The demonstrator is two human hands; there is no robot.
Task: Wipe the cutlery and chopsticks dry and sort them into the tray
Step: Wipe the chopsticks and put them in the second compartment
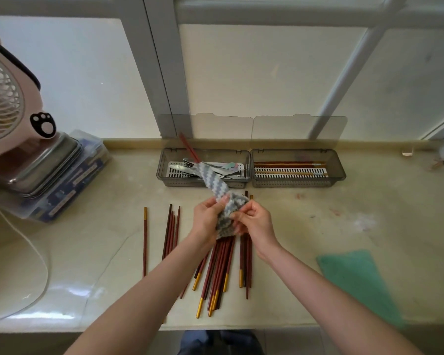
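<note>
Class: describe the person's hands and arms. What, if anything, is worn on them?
The left hand and right hand are bare: no gloves, rings or bracelets show. The left forearm and right forearm are uncovered to the frame's edge; no sleeve or watch is visible.

Light level: bright, even daylight
Source: white window panes behind the table, diffuse
Shadows: faint and soft-edged on the table
Glare: pale sheen along the table's near left edge
Blur: raised red chopstick smeared; green cloth soft
Distortion: wide-angle bowing; window bars lean outward, fan stretched at left edge
Focus: centre sharp, margins softer
</note>
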